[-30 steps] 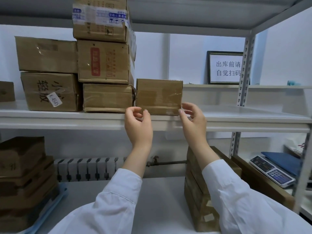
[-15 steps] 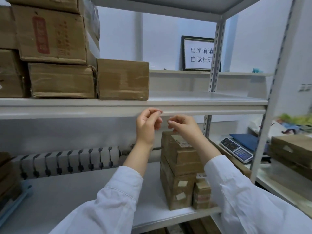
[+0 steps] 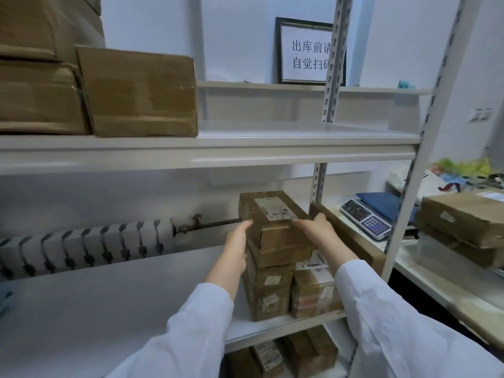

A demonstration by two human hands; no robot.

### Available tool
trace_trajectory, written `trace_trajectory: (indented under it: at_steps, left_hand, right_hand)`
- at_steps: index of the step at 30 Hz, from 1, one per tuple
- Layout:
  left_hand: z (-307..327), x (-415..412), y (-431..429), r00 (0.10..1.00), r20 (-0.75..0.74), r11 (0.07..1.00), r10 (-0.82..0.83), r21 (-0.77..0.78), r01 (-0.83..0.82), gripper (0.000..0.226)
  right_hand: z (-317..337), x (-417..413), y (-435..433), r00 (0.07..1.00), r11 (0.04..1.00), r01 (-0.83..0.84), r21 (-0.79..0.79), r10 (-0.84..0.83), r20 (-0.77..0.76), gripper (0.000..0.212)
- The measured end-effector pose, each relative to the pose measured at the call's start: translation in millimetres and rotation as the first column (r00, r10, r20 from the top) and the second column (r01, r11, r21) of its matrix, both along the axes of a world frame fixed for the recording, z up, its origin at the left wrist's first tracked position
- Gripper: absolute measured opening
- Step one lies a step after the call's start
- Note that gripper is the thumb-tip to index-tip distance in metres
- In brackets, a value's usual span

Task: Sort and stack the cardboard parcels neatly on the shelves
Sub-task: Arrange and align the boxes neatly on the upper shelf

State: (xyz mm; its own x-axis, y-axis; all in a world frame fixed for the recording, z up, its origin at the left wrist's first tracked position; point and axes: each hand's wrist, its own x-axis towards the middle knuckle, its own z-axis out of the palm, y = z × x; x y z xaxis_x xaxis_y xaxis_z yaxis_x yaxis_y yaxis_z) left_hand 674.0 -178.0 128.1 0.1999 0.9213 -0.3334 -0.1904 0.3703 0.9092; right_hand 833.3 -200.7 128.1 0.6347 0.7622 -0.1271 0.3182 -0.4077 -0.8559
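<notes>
Your left hand [image 3: 236, 251] lies with straight, released fingers against the left side of the top parcel [image 3: 283, 236]. Your right hand [image 3: 317, 231] is at its right side, fingers reaching onto the lid just beside the white label [image 3: 272, 211]; they are blurred, so I cannot tell whether they grasp the box or merely touch it. That parcel crowns a stack at the right end of the lower shelf [image 3: 109, 296], close to the upright post [image 3: 317, 184]. A smaller parcel [image 3: 313, 293] stands just beside the stack's base on the right. On the upper shelf [image 3: 300, 143], 1 taped parcel [image 3: 141, 94] sits touching the other boxes [image 3: 38, 99] to its left. Behind it, a framed sign [image 3: 305, 50] leans on the wall ledge. A radiator [image 3: 81, 246] runs along the wall behind the lower shelf. To your right, a weighing scale [image 3: 365, 218] and 2 stacked parcels [image 3: 463, 222] rest on the tabletop [image 3: 422, 257].
</notes>
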Motion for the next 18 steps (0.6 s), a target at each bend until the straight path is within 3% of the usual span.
trace_trajectory:
  at_steps: [3,8,14,18]
  left_hand:
    - [-7.6,5.5,-7.4,0.994,0.022,0.992,-0.110,-0.058,0.111,0.062]
    - [-22.1,11.1,1.6,0.981,0.033,0.976,-0.192,-0.096,0.194,0.043]
    - [-25.4,6.9,11.1,0.978,0.055,0.964,-0.199,-0.166,0.206,0.074]
    - [-18.6,-5.5,14.9,0.984,0.130,0.981,-0.122,-0.136,0.139,0.044]
  right_hand:
    - [-9.0,7.2,1.0,0.987,0.998,0.010,0.062,0.000,-0.160,0.076]
    - [-15.5,11.8,6.2,0.976,0.994,-0.011,0.106,0.034,-0.217,0.065]
    - [-13.9,5.1,9.8,0.973,0.993,-0.050,0.108,0.073,-0.220,0.072]
    - [-8.1,-3.2,11.6,0.975,0.994,-0.071,0.080,0.086,-0.204,0.075]
